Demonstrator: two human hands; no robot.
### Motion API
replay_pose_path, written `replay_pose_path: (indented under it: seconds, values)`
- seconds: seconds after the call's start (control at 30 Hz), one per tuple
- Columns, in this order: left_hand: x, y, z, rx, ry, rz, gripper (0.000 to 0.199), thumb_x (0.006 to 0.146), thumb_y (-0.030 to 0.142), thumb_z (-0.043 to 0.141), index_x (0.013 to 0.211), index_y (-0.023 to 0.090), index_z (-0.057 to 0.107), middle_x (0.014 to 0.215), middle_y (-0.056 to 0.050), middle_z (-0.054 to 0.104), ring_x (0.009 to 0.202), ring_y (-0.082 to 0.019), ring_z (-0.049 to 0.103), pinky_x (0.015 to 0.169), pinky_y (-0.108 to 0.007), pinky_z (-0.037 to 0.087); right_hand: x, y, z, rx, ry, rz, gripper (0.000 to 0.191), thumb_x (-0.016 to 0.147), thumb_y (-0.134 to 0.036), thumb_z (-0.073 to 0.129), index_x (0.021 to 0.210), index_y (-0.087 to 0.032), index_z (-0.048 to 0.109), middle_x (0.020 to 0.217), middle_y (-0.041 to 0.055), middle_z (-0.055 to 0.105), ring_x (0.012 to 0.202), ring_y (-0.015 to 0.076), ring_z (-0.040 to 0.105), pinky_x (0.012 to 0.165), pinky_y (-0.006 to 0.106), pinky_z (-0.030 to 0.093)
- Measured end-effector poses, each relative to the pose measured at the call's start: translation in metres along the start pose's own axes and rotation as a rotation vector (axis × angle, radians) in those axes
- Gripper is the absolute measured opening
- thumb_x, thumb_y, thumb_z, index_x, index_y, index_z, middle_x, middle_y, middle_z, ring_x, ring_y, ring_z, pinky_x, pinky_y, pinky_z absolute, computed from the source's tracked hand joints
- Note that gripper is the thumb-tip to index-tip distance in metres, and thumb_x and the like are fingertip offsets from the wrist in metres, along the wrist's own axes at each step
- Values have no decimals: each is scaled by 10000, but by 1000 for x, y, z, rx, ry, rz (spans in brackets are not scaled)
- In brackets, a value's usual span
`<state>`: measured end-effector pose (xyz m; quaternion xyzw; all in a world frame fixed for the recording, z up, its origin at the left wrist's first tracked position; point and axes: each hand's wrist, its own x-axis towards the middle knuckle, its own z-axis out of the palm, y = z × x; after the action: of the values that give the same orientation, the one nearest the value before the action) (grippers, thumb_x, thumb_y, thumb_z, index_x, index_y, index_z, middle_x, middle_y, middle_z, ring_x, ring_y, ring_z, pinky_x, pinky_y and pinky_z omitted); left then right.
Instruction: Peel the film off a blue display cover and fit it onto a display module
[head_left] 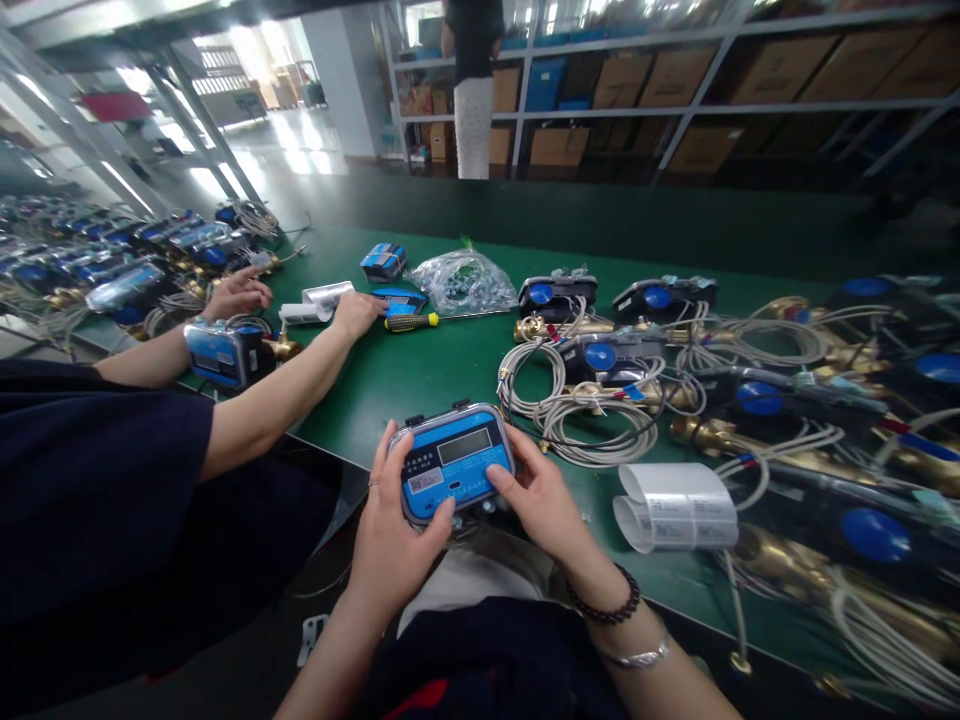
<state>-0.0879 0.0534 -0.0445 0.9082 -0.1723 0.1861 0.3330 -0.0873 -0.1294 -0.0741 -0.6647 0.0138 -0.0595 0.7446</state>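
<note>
Low over the table's front edge, a blue-faced meter (469, 478) with a grey display and a clear cover is held between both my hands. My left hand (397, 510) wraps its left side, thumb along the lower edge. On its right side, my right hand (544, 490) grips with the thumb resting on the face. A small white label with a square code sticks to the lower left of the face. What lies under the meter is mostly hidden. Right of my right hand stands a curled sheet of silver labels (679, 508).
Brass-piped meters with coiled grey cables (600, 430) crowd the right side. At left, a co-worker's arms (277, 405) reach across near a screwdriver (411, 321), blue face plates (383, 262) and a clear plastic bag (465, 282). More meters (127, 285) fill the far left.
</note>
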Motion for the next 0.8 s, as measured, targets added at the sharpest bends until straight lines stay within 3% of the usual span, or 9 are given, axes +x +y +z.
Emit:
replay_pose_path:
  seconds: [0.17,0.33,0.5,0.57,0.67,0.8]
  values:
    - [1,-1,1,-2,1,2,650,847,273,573,1418,218,268,1492,-171,318,1353,-271,389,1027,-440,462,1,0,1,-43,-2,7,683,746,-522,701,1313,-210,485,1347,130,505,1186,287,524,954,446,483]
    - [0,-3,5,-33,41,-29,549,878,333,556,1374,245,337,1467,-135,372,1335,-249,414,1032,-431,454,4,-5,2,-182,13,-71,508,850,-529,546,1250,-215,549,1311,106,532,1182,258,525,997,427,448]
    - [22,5,-1,-11,35,-258,626,803,401,635,1349,207,399,1287,-125,537,1164,-261,557,940,-421,504,9,-21,22,-490,145,-84,694,704,-420,685,1321,-188,467,1346,120,502,1252,293,459,1075,471,366]
    - [39,8,-6,14,-1,-314,531,785,432,629,1244,192,514,1171,-108,589,1076,-265,591,890,-411,516,15,-29,29,-565,194,-71,604,724,-436,661,1259,-196,517,1260,111,559,1178,295,516,1024,470,412]
    - [58,6,-11,25,-5,-289,362,836,481,505,983,176,632,1001,-96,623,968,-260,608,845,-398,509,28,-34,30,-590,202,-78,395,830,-491,543,1109,-218,607,1105,91,626,1051,283,580,948,456,454]
    - [63,-1,-11,-41,7,-211,445,910,487,338,924,162,642,944,-108,647,929,-245,612,836,-381,493,34,-27,14,-420,101,-131,443,920,-513,376,1074,-194,641,1086,106,646,1054,259,587,961,435,448]
